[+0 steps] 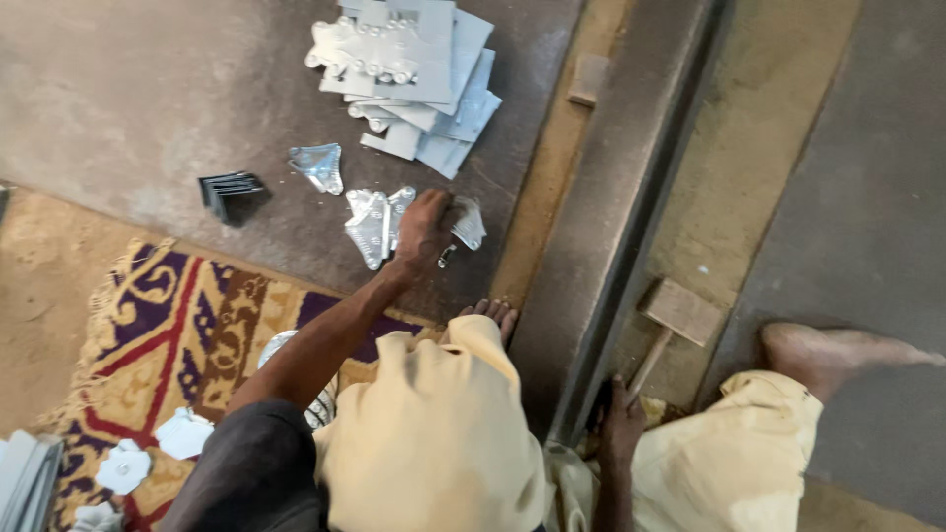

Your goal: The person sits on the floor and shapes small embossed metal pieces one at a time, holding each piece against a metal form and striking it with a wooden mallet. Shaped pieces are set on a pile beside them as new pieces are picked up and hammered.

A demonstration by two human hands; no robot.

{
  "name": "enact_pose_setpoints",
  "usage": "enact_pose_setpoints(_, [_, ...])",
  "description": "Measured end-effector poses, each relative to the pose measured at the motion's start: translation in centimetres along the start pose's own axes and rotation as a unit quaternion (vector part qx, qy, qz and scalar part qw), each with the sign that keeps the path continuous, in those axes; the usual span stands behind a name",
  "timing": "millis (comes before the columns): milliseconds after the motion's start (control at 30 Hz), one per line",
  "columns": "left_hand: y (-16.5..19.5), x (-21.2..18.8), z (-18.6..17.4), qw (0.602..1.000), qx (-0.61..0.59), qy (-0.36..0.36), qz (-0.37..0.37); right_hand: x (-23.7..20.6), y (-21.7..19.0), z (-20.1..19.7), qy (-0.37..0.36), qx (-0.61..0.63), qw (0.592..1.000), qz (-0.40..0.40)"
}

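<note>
Down on the dull grey floor (148,99), the left hand (422,232) presses knuckles-up onto thin, shiny metal pieces (372,225), fan-shaped with rows of small bumps. Its fingers curl over one crinkled piece (469,225), though how tightly is hard to tell. Beyond lies a loose stack of flat metal sheets (414,74), square-cornered and silvery, cut off by the top edge. The right hand (619,424) is closed around the wooden handle of a mallet (680,313), its blocky head resting on the floor. A woven rug (168,315), fringed, purple and gold, lies nearer, partly hidden behind the arm and knee.
</note>
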State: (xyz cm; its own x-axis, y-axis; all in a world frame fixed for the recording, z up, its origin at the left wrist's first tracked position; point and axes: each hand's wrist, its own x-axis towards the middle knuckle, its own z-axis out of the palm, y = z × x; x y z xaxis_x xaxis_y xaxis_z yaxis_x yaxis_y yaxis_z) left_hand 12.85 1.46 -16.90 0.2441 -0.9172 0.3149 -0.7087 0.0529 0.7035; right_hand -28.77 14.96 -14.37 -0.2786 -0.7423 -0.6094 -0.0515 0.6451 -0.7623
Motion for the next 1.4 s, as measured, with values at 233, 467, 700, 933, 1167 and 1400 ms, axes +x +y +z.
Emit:
enact_pose_setpoints(233, [-7.4, -0.8, -9.9, 0.968, -0.059, 0.197, -0.147, -0.9, -0.8, 0.1, 0.009, -0.018, 1.000, 0.006])
enact_pose_setpoints(467, [-12.4, 0.3, -14.3, 0.942, -0.082, 0.245, -0.215, -0.3, -0.3, 0.1, 0.015, -0.014, 1.000, 0.023])
enact_pose_setpoints(700, [-11.2, 1.7, -18.9, 0.991, 0.044, 0.088, -0.093, -0.2, 0.3, -0.1, 0.018, -0.009, 1.000, 0.018])
enact_pose_setpoints(933, [-9.1, 3.1, -18.3, 0.977, -0.032, 0.087, -0.193, -0.1, 0.3, -0.2, 0.020, -0.006, 1.000, 0.003])
enact_pose_setpoints(1167, [-10.2, 2.8, -16.7, 0.914, -0.215, 0.151, -0.310, -0.5, -0.5, 0.0, 0.022, -0.006, 1.000, 0.018])
enact_pose_setpoints(1400, [-10.0, 0.3, -14.2, 0.895, -0.217, 0.173, -0.349, -0.3, -0.2, -0.2, 0.022, -0.022, 0.999, -0.004])
